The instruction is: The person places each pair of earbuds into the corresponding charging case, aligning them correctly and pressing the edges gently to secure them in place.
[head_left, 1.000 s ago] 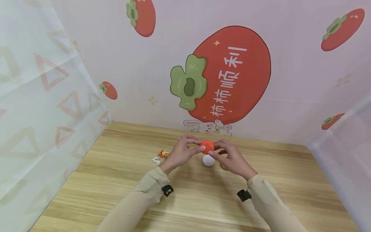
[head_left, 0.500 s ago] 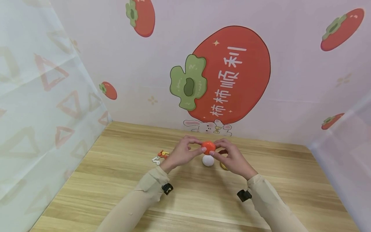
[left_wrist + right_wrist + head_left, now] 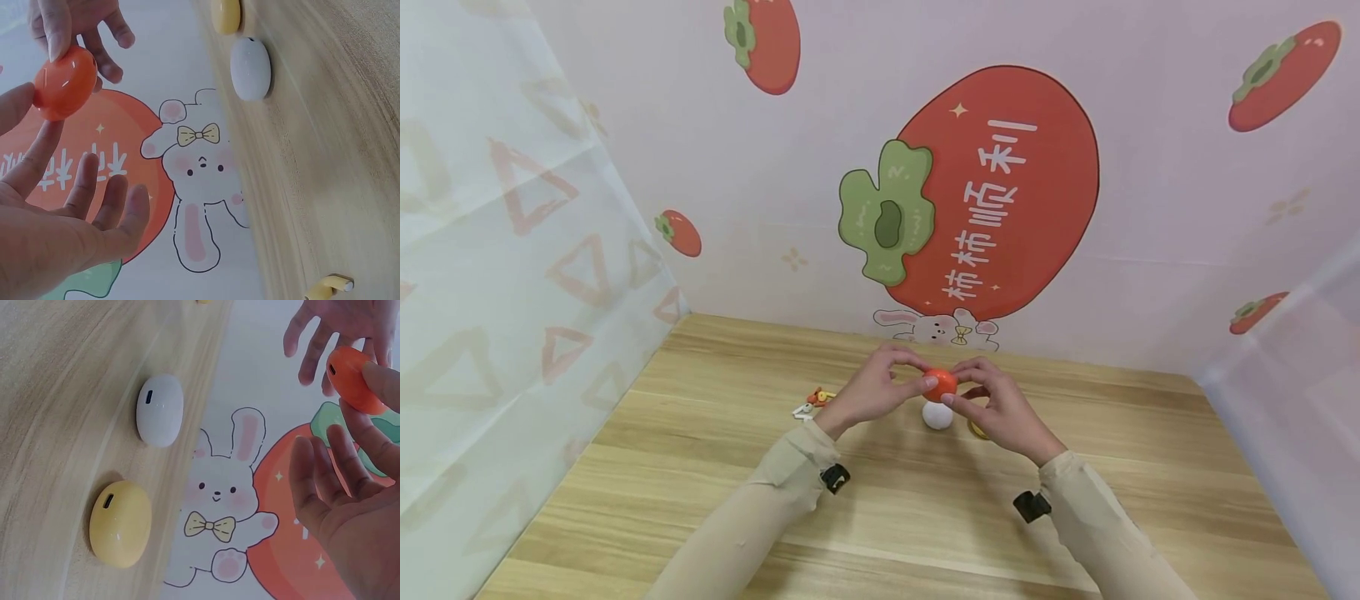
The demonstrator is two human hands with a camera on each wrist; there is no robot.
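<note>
Between thumb and forefinger, my left hand (image 3: 874, 390) pinches an orange earbud charging case (image 3: 65, 87) from one side. My right hand (image 3: 998, 407) pinches the same case from the other side, its remaining fingers spread apart. The glossy rounded case is held up above the table and looks closed; a dark port slot shows on it in the right wrist view. Below it, a white charging case (image 3: 160, 411) rests on the table. A yellow charging case (image 3: 120, 524) lies beside the white one, partly hidden behind my right hand in the head view.
Several loose earbuds (image 3: 814, 402) in orange, yellow and white lie in a small pile left of my left wrist, partly covered by it. The wooden table (image 3: 700, 467) meets a printed back wall (image 3: 760, 275), with more patterned walls on both sides.
The orange case has shifted slightly to the right and tilted in my fingers. My left hand has moved a little right and now covers more of the earbuds. My right hand stays nearly still.
</note>
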